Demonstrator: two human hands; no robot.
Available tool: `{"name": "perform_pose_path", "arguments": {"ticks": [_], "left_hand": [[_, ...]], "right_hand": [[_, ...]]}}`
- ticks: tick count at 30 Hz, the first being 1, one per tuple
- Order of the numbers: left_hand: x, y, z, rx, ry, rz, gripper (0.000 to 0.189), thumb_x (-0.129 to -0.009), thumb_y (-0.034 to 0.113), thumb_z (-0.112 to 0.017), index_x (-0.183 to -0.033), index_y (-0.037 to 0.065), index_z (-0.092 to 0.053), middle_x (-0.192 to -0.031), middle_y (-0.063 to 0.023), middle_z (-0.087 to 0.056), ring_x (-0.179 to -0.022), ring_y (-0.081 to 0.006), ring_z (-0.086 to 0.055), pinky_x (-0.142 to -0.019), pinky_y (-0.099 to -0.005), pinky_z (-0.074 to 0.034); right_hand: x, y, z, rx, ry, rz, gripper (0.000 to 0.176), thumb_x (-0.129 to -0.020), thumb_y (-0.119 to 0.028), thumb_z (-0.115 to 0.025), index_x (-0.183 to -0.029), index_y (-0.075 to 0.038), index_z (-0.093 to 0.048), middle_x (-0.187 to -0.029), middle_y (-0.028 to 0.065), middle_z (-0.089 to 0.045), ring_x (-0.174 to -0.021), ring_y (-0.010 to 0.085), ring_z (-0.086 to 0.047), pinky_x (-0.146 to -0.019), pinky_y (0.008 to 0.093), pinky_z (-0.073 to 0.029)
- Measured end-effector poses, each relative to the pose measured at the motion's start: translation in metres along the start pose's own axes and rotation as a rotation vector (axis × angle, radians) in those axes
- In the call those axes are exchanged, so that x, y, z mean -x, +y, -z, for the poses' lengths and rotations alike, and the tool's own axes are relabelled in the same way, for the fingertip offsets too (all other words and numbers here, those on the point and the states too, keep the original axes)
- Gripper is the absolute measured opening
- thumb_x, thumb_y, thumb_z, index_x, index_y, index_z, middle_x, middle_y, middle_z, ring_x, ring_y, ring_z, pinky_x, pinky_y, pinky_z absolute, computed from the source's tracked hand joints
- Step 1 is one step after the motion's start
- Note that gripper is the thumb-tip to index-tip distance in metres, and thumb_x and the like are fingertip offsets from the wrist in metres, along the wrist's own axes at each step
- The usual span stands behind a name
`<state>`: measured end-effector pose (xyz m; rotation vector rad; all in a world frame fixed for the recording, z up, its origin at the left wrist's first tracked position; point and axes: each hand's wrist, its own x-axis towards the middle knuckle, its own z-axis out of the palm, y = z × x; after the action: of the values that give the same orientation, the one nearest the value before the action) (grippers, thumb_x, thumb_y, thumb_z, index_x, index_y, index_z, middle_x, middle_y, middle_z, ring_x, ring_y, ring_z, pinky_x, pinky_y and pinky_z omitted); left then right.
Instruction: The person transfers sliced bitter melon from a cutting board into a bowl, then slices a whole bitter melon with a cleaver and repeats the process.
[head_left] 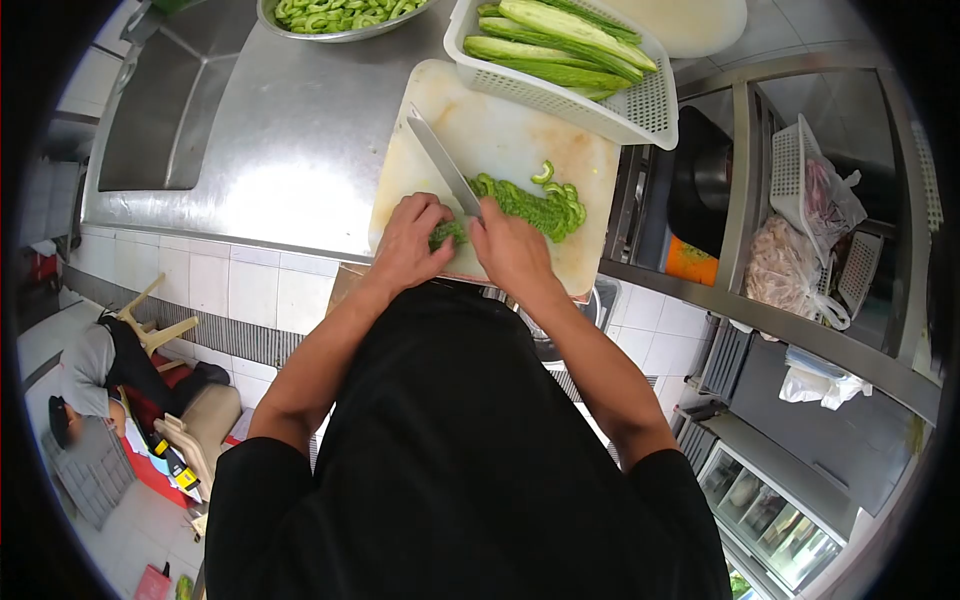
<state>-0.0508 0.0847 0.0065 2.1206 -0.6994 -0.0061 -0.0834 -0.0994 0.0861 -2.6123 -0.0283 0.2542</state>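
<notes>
My right hand [512,250] is closed round the handle of a kitchen knife [442,160], whose blade points up and to the left across a white cutting board [500,110]. To the left of the blade, my left hand [408,245] has its fingers curled onto a piece of bitter melon [447,235], pressing it to the board. A row of thin green bitter melon slices [540,208] lies right of the blade, and one curved slice rests just above that row. Part of the held piece is hidden under my fingers.
A white perforated basket [600,125] of halved bitter melons [560,45] overlaps the board's top edge. A metal bowl [345,35] of cut slices stands at the back. Left is a sink [150,130]; right, a metal shelf frame [745,180] with bagged food [785,260]. A person [90,375] sits at lower left.
</notes>
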Motion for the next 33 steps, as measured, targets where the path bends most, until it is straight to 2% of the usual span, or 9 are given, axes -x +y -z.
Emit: {"name": "perform_pose_path", "arguments": {"ticks": [6, 9, 13, 18, 22, 24, 28, 30, 33], "left_hand": [[0.003, -0.006, -0.002, 0.009, 0.015, -0.004, 0.032, -0.077, 0.013, -0.073, -0.106, 0.004, -0.064, -0.112, -0.0171, -0.058, -0.108, -0.0387, -0.057, -0.093, -0.0465, -0.049], [0.005, -0.008, -0.006, 0.002, 0.014, -0.02, 0.032, -0.077, 0.013, -0.073, -0.107, 0.004, -0.064, -0.112, -0.0173, -0.058, -0.107, -0.0388, -0.057, -0.093, -0.0465, -0.048], [0.006, -0.004, 0.0, 0.015, 0.013, -0.007, 0.03, -0.077, 0.012, -0.073, -0.105, 0.004, -0.064, -0.11, -0.0171, -0.058, -0.105, -0.039, -0.057, -0.093, -0.0464, -0.048], [0.008, -0.003, 0.0, 0.004, 0.023, 0.014, 0.028, -0.077, 0.012, -0.073, -0.103, 0.004, -0.064, -0.11, -0.0166, -0.059, -0.105, -0.0385, -0.057, -0.093, -0.0457, -0.049], [0.009, -0.007, -0.003, -0.012, 0.034, -0.011, 0.029, -0.076, 0.011, -0.073, -0.103, 0.004, -0.064, -0.111, -0.0159, -0.059, -0.106, -0.0379, -0.057, -0.092, -0.0452, -0.049], [0.009, -0.007, -0.003, -0.012, 0.049, -0.015, 0.029, -0.077, 0.012, -0.073, -0.103, 0.004, -0.064, -0.108, -0.0153, -0.059, -0.104, -0.0371, -0.057, -0.092, -0.0451, -0.048], [0.012, -0.003, 0.001, 0.011, 0.077, 0.006, 0.03, -0.077, 0.015, -0.072, -0.104, 0.004, -0.064, -0.106, -0.0148, -0.059, -0.103, -0.0365, -0.057, -0.092, -0.045, -0.047], [0.014, -0.001, 0.002, 0.01, 0.081, 0.011, 0.031, -0.077, 0.015, -0.072, -0.104, 0.004, -0.064, -0.107, -0.0148, -0.059, -0.103, -0.0366, -0.057, -0.092, -0.0449, -0.047], [0.015, -0.007, -0.001, -0.007, 0.102, -0.019, 0.031, -0.077, 0.014, -0.073, -0.104, 0.003, -0.064, -0.107, -0.015, -0.059, -0.102, -0.0368, -0.057, -0.091, -0.0448, -0.047]], "right_hand": [[0.056, -0.001, 0.016, 0.047, -0.173, -0.091, 0.02, -0.102, -0.021, -0.055, -0.104, -0.002, -0.053, -0.072, 0.0234, -0.068, -0.068, 0.0468, -0.068, -0.066, 0.0606, -0.053], [0.027, 0.011, -0.025, 0.031, -0.056, -0.019, 0.02, -0.102, -0.021, -0.055, -0.104, -0.002, -0.053, -0.072, 0.0243, -0.068, -0.069, 0.0475, -0.068, -0.066, 0.0609, -0.053], [-0.001, -0.001, -0.011, -0.011, -0.021, 0.009, 0.02, -0.102, -0.021, -0.055, -0.105, -0.001, -0.053, -0.073, 0.0245, -0.068, -0.071, 0.0481, -0.068, -0.067, 0.0609, -0.053], [0.053, -0.015, 0.039, 0.009, -0.189, -0.05, 0.021, -0.102, -0.022, -0.055, -0.102, -0.001, -0.054, -0.074, 0.0245, -0.069, -0.072, 0.0474, -0.069, -0.068, 0.0606, -0.054], [0.037, 0.003, -0.019, 0.02, -0.113, -0.067, 0.019, -0.102, -0.02, -0.056, -0.105, -0.002, -0.052, -0.074, 0.0239, -0.068, -0.071, 0.0483, -0.067, -0.064, 0.0605, -0.049], [0.008, 0.003, -0.029, -0.011, -0.019, 0.046, 0.019, -0.102, -0.02, -0.057, -0.109, -0.003, -0.054, -0.075, 0.0244, -0.069, -0.07, 0.0487, -0.067, -0.065, 0.0604, -0.049], [0.005, -0.003, -0.003, -0.002, -0.05, -0.011, 0.022, -0.102, -0.021, -0.058, -0.114, -0.003, -0.055, -0.075, 0.0247, -0.069, -0.07, 0.0488, -0.067, -0.065, 0.0598, -0.05], [0.033, -0.005, 0.02, -0.021, -0.086, -0.024, 0.02, -0.101, -0.022, -0.057, -0.101, -0.002, -0.054, -0.072, 0.0237, -0.069, -0.068, 0.046, -0.069, -0.065, 0.0589, -0.054], [0.056, -0.007, 0.019, 0.034, -0.186, -0.057, 0.021, -0.101, -0.023, -0.057, -0.103, -0.002, -0.055, -0.071, 0.024, -0.068, -0.068, 0.0456, -0.069, -0.065, 0.0588, -0.054]]}}
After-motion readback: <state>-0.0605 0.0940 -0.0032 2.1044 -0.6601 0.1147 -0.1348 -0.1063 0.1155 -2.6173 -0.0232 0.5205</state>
